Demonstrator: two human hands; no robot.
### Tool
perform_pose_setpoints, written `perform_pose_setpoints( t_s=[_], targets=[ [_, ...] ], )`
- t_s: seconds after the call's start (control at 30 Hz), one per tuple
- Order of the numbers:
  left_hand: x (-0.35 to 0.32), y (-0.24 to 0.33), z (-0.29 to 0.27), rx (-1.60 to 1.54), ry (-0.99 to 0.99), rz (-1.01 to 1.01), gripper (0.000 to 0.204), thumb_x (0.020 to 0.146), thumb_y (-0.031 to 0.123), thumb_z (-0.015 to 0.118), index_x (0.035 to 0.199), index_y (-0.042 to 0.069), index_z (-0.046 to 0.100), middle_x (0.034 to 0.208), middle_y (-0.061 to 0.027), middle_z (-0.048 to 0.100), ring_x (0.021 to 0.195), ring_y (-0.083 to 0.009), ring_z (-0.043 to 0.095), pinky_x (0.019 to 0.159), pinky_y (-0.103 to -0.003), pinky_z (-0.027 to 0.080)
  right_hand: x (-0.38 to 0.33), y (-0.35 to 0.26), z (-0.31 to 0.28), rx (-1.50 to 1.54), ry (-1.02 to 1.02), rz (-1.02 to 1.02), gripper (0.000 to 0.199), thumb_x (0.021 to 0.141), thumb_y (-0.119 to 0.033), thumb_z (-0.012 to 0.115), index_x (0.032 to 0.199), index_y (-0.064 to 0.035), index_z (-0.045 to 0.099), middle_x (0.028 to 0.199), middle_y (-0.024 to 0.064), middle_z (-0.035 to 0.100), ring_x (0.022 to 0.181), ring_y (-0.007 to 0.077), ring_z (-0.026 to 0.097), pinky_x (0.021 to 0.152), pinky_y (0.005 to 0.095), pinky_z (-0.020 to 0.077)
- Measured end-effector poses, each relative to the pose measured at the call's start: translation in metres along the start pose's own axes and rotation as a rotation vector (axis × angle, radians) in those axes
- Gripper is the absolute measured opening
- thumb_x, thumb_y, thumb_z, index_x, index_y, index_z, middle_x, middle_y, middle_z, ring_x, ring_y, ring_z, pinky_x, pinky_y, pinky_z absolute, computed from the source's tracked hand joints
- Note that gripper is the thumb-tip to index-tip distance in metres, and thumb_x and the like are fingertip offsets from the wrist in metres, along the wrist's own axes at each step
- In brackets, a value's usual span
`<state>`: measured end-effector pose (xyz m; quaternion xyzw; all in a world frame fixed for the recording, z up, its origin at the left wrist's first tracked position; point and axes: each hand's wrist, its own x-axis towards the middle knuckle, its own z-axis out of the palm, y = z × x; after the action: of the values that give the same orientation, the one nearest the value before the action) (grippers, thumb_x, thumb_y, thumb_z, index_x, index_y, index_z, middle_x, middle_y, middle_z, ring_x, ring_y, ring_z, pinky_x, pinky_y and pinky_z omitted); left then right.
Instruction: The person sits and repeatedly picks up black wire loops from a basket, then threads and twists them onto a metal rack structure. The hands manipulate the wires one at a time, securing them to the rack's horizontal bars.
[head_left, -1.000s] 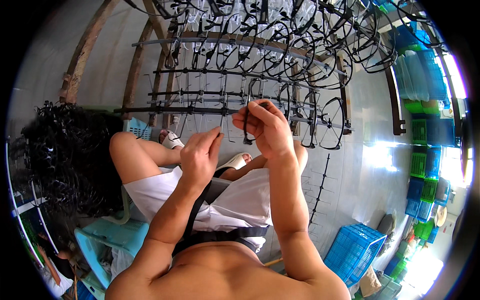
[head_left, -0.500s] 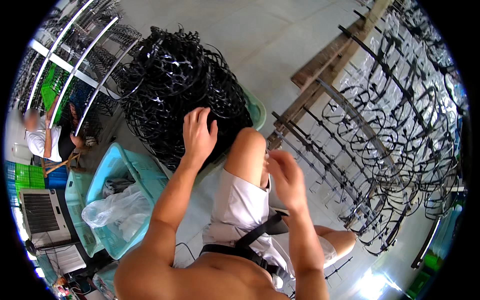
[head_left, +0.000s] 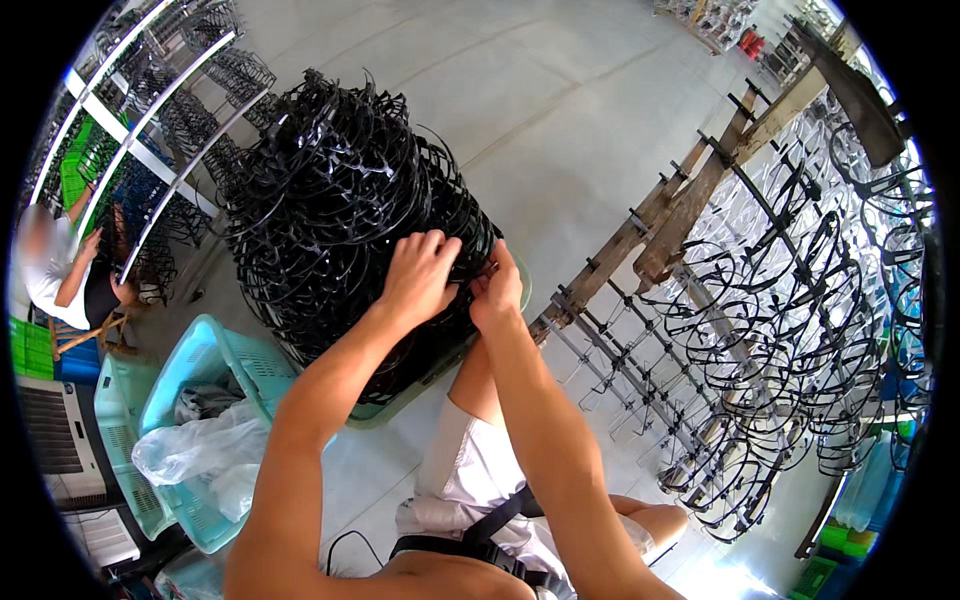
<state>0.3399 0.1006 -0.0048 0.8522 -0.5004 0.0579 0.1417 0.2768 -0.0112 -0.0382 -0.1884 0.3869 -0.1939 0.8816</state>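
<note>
A tall heap of glossy black thin looped plastic pieces rises from a pale green crate in front of me. My left hand lies against the near right side of the heap, its fingers bent and closed on the black pieces. Close beside it, at the heap's right edge, my right hand has thumb and fingers pinched together on the black pieces. Exactly which piece each hand grips is hidden by the fingers and the tangle.
On the right, a wooden-beamed rack carries many hanging black looped pieces. Light blue baskets with clear plastic bags stand at the left. Farther left, another person sits beside a curved white-railed rack.
Both hands have come to the right side of the heap. My right hand has moved up and left from beside my knee; my left has closed on the pieces. The view has shifted slightly.
</note>
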Motion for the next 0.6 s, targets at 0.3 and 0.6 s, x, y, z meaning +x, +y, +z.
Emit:
perform_pose_setpoints(
  t_s=[0.3,0.6],
  targets=[
    [-0.002,-0.001,-0.002,-0.037,0.145,-0.086,0.075,0.062,0.027,0.080,0.125,0.003,0.046,0.118,-0.0131,0.053,0.111,-0.0317,0.046,0.093,-0.046,0.033,0.009,0.010,0.002,-0.342,-0.044,-0.115,0.029,0.087,-0.026,0.064,0.105,-0.0051,0.054,0.087,0.0029,0.055,0.079,0.0142,0.051,0.068,0.0301,0.0422],
    [0.016,-0.014,-0.011,-0.235,-0.003,-0.173,0.053,0.065,0.034,0.079,0.107,0.007,0.060,0.106,-0.0084,0.060,0.101,-0.0279,0.055,0.092,-0.039,0.036,0.003,0.009,0.006,-0.075,-0.010,0.103,0.049,0.084,-0.025,0.068,0.119,0.0008,0.045,0.102,0.0064,0.056,0.090,0.0186,0.055,0.069,0.0327,0.0475]
  ],
)
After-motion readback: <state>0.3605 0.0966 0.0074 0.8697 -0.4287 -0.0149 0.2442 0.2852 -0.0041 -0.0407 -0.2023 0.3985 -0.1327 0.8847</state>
